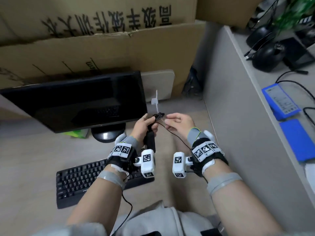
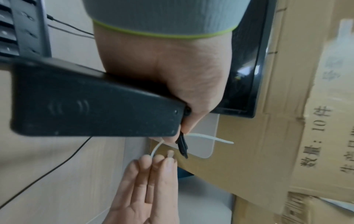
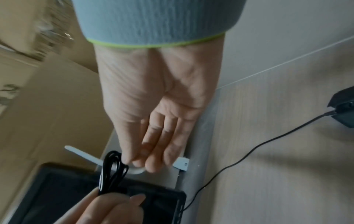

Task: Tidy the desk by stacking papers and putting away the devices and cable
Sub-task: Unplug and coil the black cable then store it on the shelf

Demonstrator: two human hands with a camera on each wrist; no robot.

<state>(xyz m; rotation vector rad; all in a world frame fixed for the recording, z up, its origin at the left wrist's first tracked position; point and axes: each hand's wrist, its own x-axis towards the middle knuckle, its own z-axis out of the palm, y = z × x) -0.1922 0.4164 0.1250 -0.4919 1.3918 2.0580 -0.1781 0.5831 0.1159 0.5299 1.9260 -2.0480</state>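
My left hand (image 1: 144,124) grips a flat black device (image 1: 150,140) together with its coiled black cable (image 1: 159,116), above the desk right of the monitor. The left wrist view shows the device (image 2: 91,103) lying across the left hand (image 2: 182,72), with cable loops (image 2: 182,145) sticking out past the fingers. A white cable tie (image 1: 156,101) runs around the coil. My right hand (image 1: 177,123) pinches this tie (image 3: 80,153) next to the cable loops (image 3: 113,166); its fingers (image 3: 153,151) lie nearly straight. A loose strand of cable (image 1: 177,138) trails toward my right wrist.
A black monitor (image 1: 73,101) stands at the left, a black keyboard (image 1: 81,178) in front of it. Cardboard boxes (image 1: 102,48) line the back. A grey partition (image 1: 238,116) bounds the right side; beyond it lie blue devices (image 1: 281,101) and cables.
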